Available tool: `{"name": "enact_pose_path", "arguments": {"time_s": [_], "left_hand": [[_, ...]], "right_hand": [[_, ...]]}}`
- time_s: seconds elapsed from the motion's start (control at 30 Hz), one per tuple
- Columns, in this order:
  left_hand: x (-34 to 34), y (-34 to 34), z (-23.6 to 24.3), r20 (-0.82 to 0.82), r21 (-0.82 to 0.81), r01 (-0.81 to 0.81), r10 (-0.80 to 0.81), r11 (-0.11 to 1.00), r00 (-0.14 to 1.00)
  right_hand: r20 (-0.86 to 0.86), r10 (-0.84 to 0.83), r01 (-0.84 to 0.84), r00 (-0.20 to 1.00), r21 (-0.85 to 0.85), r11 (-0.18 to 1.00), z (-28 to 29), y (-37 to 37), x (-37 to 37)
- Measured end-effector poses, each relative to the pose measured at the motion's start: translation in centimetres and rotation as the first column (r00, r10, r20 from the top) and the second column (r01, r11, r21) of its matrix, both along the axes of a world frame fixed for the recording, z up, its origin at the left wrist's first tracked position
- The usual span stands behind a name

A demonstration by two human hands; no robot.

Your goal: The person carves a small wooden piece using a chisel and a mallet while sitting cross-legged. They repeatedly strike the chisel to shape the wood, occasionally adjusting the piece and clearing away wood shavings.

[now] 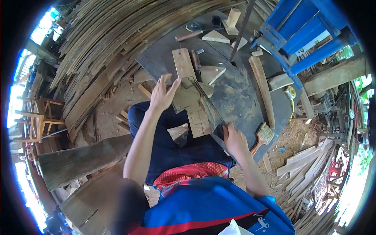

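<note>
My right hand (236, 140) is closed round the dark handle of a long, straight-bladed tool that looks like a handsaw (210, 102). Its blade runs up and left across a flat piece of wood (199, 120) with lines drawn on it. This wood lies over my lap at the near edge of the dark tabletop (235, 96). At the wood's left side, my left hand (161, 94) has its fingers spread and its thumb close to the marked edge; whether it touches cannot be made out. Beyond the blade's far end lies a light wooden block (183, 62).
A wooden-handled tool (196, 60) lies beside the block. On the right are a curved wooden bar (262, 92), a brush (265, 135) and a yellow tape measure (290, 92). A dark upright blade (242, 33) stands near a blue metal frame (309, 31). Stacked planks (105, 35) fill the far left.
</note>
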State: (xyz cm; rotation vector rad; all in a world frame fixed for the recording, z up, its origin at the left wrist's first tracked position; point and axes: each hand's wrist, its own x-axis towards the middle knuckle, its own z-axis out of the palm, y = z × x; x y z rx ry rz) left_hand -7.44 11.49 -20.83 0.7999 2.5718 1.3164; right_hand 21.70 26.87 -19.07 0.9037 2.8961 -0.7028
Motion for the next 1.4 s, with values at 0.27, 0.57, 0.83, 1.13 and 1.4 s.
{"name": "enact_pose_path", "arguments": {"time_s": [0.27, 0.57, 0.83, 1.13, 1.4], "left_hand": [[3.0, 0.3, -6.1, 0.449, 0.593, -0.278, -0.024, 0.755, 0.893], [3.3, -0.2, -6.6, 0.277, 0.567, 0.069, -0.269, 0.821, 0.922], [2.5, -0.8, -5.9, 0.372, 0.561, 0.038, -0.292, 0.827, 0.881], [2.8, -0.5, -6.7, 0.378, 0.604, 0.000, -0.287, 0.797, 0.880], [3.3, 0.0, -6.5, 0.431, 0.649, -0.065, -0.296, 0.758, 0.853]], "right_hand": [[0.086, -0.080, 0.074, 0.993, 0.062, 0.995, 0.3, -1.8, 0.2], [0.097, -0.140, 0.130, 0.985, 0.100, 0.986, 1.1, -2.7, 1.2], [0.085, -0.136, 0.126, 0.987, 0.111, 0.986, 1.5, -2.2, -0.5], [0.144, -0.111, 0.103, 0.983, 0.063, 0.993, 0.9, -0.8, -5.0], [0.153, -0.104, 0.098, 0.983, 0.043, 0.994, 0.9, -0.3, -5.9]]}}
